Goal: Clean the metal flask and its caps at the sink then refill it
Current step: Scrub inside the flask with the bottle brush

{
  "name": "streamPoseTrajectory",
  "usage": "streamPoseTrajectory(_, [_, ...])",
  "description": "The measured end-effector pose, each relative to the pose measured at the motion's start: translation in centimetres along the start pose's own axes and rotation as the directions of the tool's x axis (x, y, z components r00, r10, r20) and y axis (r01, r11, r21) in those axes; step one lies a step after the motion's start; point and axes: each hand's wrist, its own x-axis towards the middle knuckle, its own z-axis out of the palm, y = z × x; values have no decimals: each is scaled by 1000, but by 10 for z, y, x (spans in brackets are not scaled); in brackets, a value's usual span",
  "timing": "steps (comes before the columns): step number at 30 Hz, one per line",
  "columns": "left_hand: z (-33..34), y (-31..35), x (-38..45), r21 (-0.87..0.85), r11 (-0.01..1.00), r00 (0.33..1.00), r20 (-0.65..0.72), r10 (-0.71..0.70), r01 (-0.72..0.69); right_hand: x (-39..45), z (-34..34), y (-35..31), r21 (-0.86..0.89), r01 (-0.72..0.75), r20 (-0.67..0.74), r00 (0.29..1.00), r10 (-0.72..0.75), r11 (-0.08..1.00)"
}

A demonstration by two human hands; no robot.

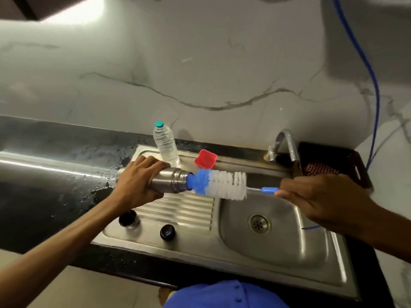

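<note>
My left hand (138, 181) grips the metal flask (171, 181), held on its side above the sink's ribbed drainboard (191, 210), mouth pointing right. A bottle brush (222, 182) with blue and white bristles has its blue tip at the flask's mouth. My right hand (320, 196) holds the brush's blue handle (269, 190) over the basin. Two caps rest on the drainboard near its front: a metal cup-shaped cap (129, 219) and a small black cap (167, 232).
A plastic water bottle (165, 143) with a teal cap stands at the sink's back edge beside a red container (205, 160). The tap (287, 143) curves over the basin (278, 227). A dark basket (329, 165) sits right. The black counter (55, 192) is wet.
</note>
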Motion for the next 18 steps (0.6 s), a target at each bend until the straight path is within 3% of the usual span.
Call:
streamPoseTrajectory(3, [-21,-43,-31,37,997,998,2,-62,62,20,-9,-8,-47,68,-13,998,-69,997])
streamPoseTrajectory(7, [-58,-131,-80,98,970,974,-43,-220,224,50,-20,6,-161,-5,3,1000,6,987])
streamPoseTrajectory(10, [-71,-168,-93,138,961,971,-23,-237,238,83,-12,12,-195,-20,33,999,27,981])
streamPoseTrajectory(18, [-61,-215,-107,13,964,964,-31,-264,265,192,8,-19,-588,34,352,910,218,808])
